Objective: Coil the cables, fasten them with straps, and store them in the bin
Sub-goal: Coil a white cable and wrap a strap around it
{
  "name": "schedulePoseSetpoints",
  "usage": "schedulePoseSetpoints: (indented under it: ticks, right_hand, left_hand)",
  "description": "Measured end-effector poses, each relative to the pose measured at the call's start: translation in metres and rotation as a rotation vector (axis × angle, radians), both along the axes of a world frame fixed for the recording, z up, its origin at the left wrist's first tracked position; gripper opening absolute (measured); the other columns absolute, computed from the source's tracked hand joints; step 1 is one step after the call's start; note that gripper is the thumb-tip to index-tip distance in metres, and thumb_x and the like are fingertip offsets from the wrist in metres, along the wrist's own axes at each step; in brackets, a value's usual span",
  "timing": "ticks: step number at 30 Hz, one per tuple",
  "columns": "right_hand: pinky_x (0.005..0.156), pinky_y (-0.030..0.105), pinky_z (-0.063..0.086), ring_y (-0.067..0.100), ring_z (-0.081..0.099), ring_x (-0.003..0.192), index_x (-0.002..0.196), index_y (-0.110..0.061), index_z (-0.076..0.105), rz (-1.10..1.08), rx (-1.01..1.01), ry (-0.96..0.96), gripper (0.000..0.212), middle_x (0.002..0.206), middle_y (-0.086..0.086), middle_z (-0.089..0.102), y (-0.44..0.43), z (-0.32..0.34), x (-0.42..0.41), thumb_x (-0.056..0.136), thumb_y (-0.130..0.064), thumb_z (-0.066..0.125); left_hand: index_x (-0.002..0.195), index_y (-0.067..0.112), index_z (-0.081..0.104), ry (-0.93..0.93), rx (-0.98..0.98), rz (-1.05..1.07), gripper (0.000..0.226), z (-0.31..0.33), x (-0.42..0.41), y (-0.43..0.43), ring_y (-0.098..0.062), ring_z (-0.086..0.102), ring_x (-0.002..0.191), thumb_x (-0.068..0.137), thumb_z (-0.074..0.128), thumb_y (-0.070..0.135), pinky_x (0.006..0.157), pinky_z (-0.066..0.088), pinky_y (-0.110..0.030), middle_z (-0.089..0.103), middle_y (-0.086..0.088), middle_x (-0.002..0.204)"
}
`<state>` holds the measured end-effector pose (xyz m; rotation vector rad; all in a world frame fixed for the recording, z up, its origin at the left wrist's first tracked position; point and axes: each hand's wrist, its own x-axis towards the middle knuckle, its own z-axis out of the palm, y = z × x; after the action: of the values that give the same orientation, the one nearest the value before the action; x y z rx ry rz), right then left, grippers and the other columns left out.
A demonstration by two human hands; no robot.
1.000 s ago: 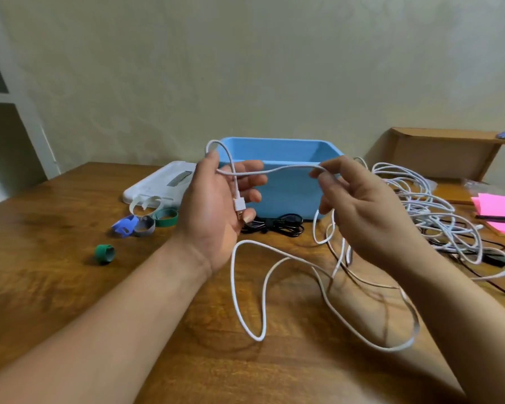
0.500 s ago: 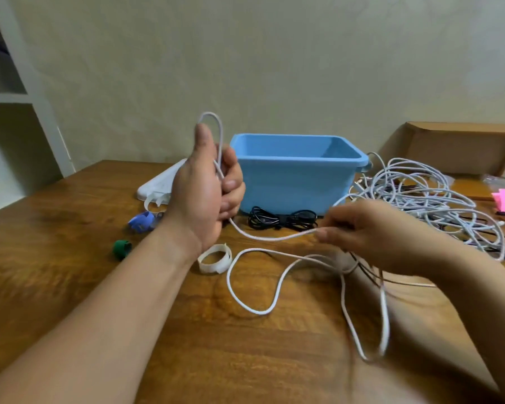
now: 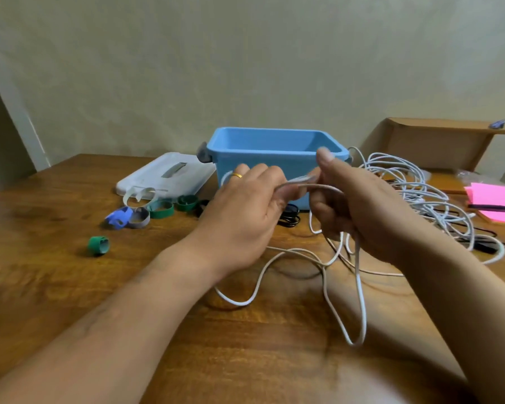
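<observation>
My left hand (image 3: 245,211) and my right hand (image 3: 359,208) meet in front of the open blue bin (image 3: 263,164), both gripping the same white cable (image 3: 359,290). The cable runs blurred between the two hands, then drops from my right hand in loose loops onto the wooden table (image 3: 70,287). A tangled heap of white cables (image 3: 414,188) lies to the right of the bin. Several rolled straps lie left of the bin: a blue one (image 3: 118,217), a grey one (image 3: 140,218), green ones (image 3: 161,209) and a lone green roll (image 3: 99,245).
The bin's white lid (image 3: 169,179) lies flat at the back left. A small coiled black cable (image 3: 289,215) sits at the bin's foot. A cardboard box (image 3: 438,144) and pink sticky notes with a pen (image 3: 496,202) are at the right.
My left hand came down from its raised position and my right hand rose from the table, so both now meet in front of the bin with the cable between them.
</observation>
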<state>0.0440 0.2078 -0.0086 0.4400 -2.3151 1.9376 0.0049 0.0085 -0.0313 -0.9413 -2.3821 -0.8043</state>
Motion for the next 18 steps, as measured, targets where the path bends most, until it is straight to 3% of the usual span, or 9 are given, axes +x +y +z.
schedulePoseSetpoints:
  ticks: [2,5,6,8,10,12,14,16,18]
  right_hand:
    - [0.049,0.026,0.038,0.015,0.037,0.05,0.081,-0.016,0.067,-0.031,0.106,0.017,0.066,0.061,0.007,0.043,-0.006,0.0,0.001,0.095,-0.077,0.048]
    - [0.052,0.032,0.038,0.014,0.042,0.054,0.094,-0.005,0.07,-0.125,0.229,0.079,0.067,0.061,0.0,0.048,-0.005,-0.004,-0.002,0.093,-0.07,0.055]
    - [0.055,0.035,0.038,0.013,0.044,0.055,0.096,-0.003,0.07,-0.132,0.256,0.101,0.064,0.062,-0.002,0.049,-0.003,-0.005,-0.003,0.096,-0.066,0.056]
    - [0.058,0.034,0.038,0.007,0.047,0.057,0.094,-0.005,0.068,-0.119,0.336,0.171,0.051,0.063,-0.007,0.053,0.001,-0.005,-0.003,0.101,-0.055,0.057]
    - [0.059,0.03,0.04,0.003,0.049,0.059,0.092,-0.009,0.066,-0.11,0.411,0.258,0.036,0.068,-0.006,0.057,0.004,-0.004,-0.003,0.106,-0.041,0.059]
    - [0.061,0.026,0.042,0.004,0.052,0.063,0.09,-0.009,0.066,-0.114,0.443,0.357,0.03,0.071,-0.005,0.062,0.005,-0.004,-0.002,0.108,-0.033,0.06]
    - [0.062,0.028,0.044,0.01,0.056,0.065,0.09,-0.009,0.066,-0.134,0.435,0.43,0.028,0.072,-0.001,0.067,0.004,-0.003,-0.001,0.106,-0.032,0.063]
    - [0.058,0.031,0.045,0.014,0.055,0.062,0.095,-0.011,0.068,-0.176,0.376,0.444,0.028,0.073,0.007,0.067,0.0,-0.003,-0.001,0.103,-0.038,0.065]
    - [0.054,0.035,0.046,0.018,0.054,0.058,0.104,-0.009,0.068,-0.164,0.292,0.349,0.027,0.07,0.01,0.061,-0.002,-0.003,-0.001,0.102,-0.036,0.066]
  left_hand:
    - [0.102,0.025,0.063,0.161,-0.113,0.114,0.049,0.001,-0.002,0.0,-0.02,0.041,0.096,0.109,0.025,0.054,0.086,0.034,-0.042,0.052,0.008,0.094]
    - [0.096,0.024,0.057,0.256,-0.153,0.115,0.026,0.002,-0.002,0.0,-0.023,0.049,0.103,0.108,0.039,0.038,0.103,0.035,-0.046,0.055,0.006,0.096]
    - [0.097,0.025,0.052,0.186,-0.146,0.066,0.018,0.001,-0.002,0.0,-0.024,0.055,0.099,0.109,0.042,0.034,0.101,0.042,-0.047,0.057,0.007,0.094]
    - [0.109,0.03,0.049,-0.07,-0.135,-0.058,0.01,-0.002,0.0,0.002,-0.022,0.065,0.089,0.11,0.044,0.039,0.083,0.055,-0.049,0.065,0.009,0.091]
    - [0.119,0.034,0.052,-0.338,-0.036,-0.219,0.014,-0.003,0.004,0.005,-0.011,0.067,0.077,0.111,0.046,0.042,0.07,0.056,-0.04,0.068,0.011,0.084]
    - [0.119,0.025,0.058,-0.564,0.097,-0.346,0.018,0.003,0.009,0.006,-0.007,0.064,0.064,0.112,0.047,0.036,0.061,0.05,-0.026,0.068,0.006,0.075]
    - [0.114,0.008,0.06,-0.716,0.214,-0.419,0.03,0.008,0.009,0.005,-0.014,0.065,0.061,0.112,0.045,0.033,0.06,0.051,-0.024,0.066,-0.003,0.071]
    - [0.113,-0.002,0.056,-0.856,0.398,-0.497,0.039,0.01,0.008,0.003,-0.016,0.054,0.05,0.112,0.043,0.035,0.051,0.052,-0.029,0.052,-0.002,0.064]
    - [0.106,0.006,0.055,-0.924,0.603,-0.491,0.035,0.012,0.003,0.0,-0.01,0.034,0.044,0.112,0.042,0.037,0.039,0.035,-0.023,0.037,0.003,0.063]
